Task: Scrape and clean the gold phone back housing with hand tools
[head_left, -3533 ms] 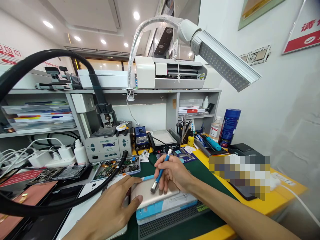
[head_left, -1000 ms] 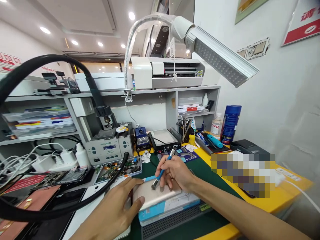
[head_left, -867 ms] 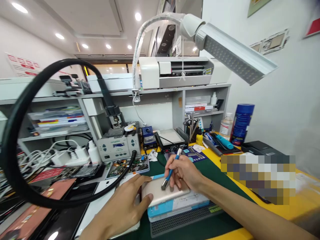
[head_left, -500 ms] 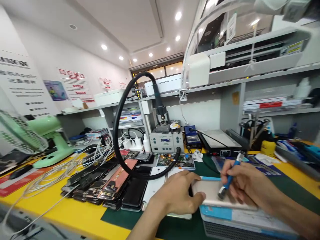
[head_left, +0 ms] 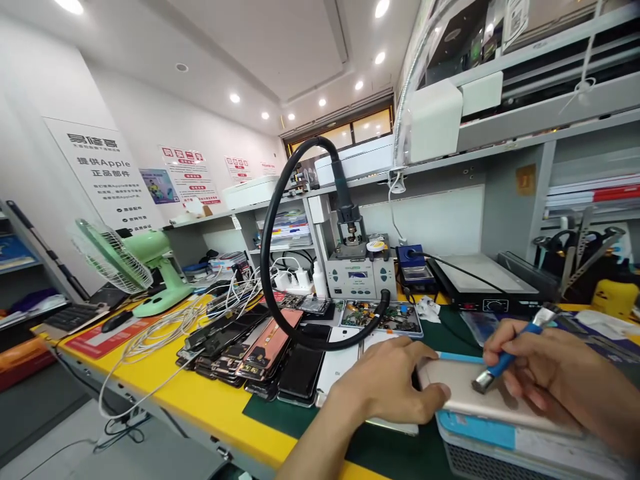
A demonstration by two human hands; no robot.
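A gold-backed phone (head_left: pixel 460 385) lies face down on a light-blue and clear plastic box (head_left: pixel 480 433). My left hand (head_left: pixel 387 383) grips its left end, with the thumb on the near edge and the fingers at the far edge. In my right hand (head_left: pixel 545 373) is a slim blue tool (head_left: pixel 511 353) with metal at both ends, held like a pen. Its lower metal end is at the phone's back, but I cannot tell its exact kind. My right hand covers the phone's right part.
Stacked phones and phone parts (head_left: pixel 240 347) stand left of my hands. Behind are a hot air station (head_left: pixel 360 277) with a looping black hose (head_left: pixel 267 267), a tray of small parts (head_left: pixel 380 315) and a heating plate (head_left: pixel 493 277). Farther left are coiled white cables (head_left: pixel 160 330) and a green fan (head_left: pixel 160 273).
My view has turned left, so the bench and both hands appear farther right. The blue tool leans flatter over the phone. My left hand keeps its grip on the phone.
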